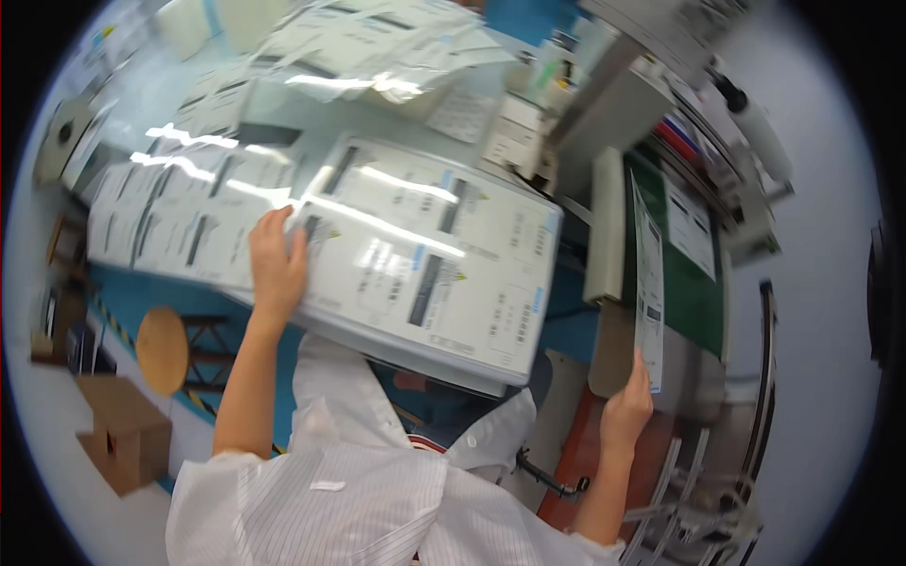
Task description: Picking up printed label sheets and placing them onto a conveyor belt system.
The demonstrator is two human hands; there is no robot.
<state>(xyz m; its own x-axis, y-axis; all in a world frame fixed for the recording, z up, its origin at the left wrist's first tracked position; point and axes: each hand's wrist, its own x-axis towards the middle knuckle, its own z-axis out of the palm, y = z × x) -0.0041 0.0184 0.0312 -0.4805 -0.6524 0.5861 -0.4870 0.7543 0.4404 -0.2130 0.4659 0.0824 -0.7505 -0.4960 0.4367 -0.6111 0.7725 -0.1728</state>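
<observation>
Blue floor point(123, 292) shows under a pale, shiny tabletop point(354, 118), and a machine w/ a green bed point(700, 307) stands beyond its right edge. Along the near edge of the tabletop, toward the right corner, lies the central stack point(377, 250) of printed sheets, face up; prob. it is put there b/c this is directly before the body, w/in easy reach of both hands. Beside it, at the near left corner, other printed sheets point(179, 222) are spread flat.

L hand point(276, 269) is at the left side of the central stack, fingers bent and a little apart; maybe it steadies this side, but I cannot tell if they pinch anything.

R hand point(627, 410) is clamped on the near end of one upright sheet point(649, 283), thumb and fingers together. This sheet is outside the tabletop's right edge, by the left side of the green bed, and is seen almost edge-on. It is held only at the end, I suppose, so that the printed face stays free of fingers.

Another sheet point(691, 226) lies on the green bed, apart from R hand. At the far edge of the tabletop is a pile in clear plastic point(377, 47), prob. kept there to leave the near side for handling.
</observation>
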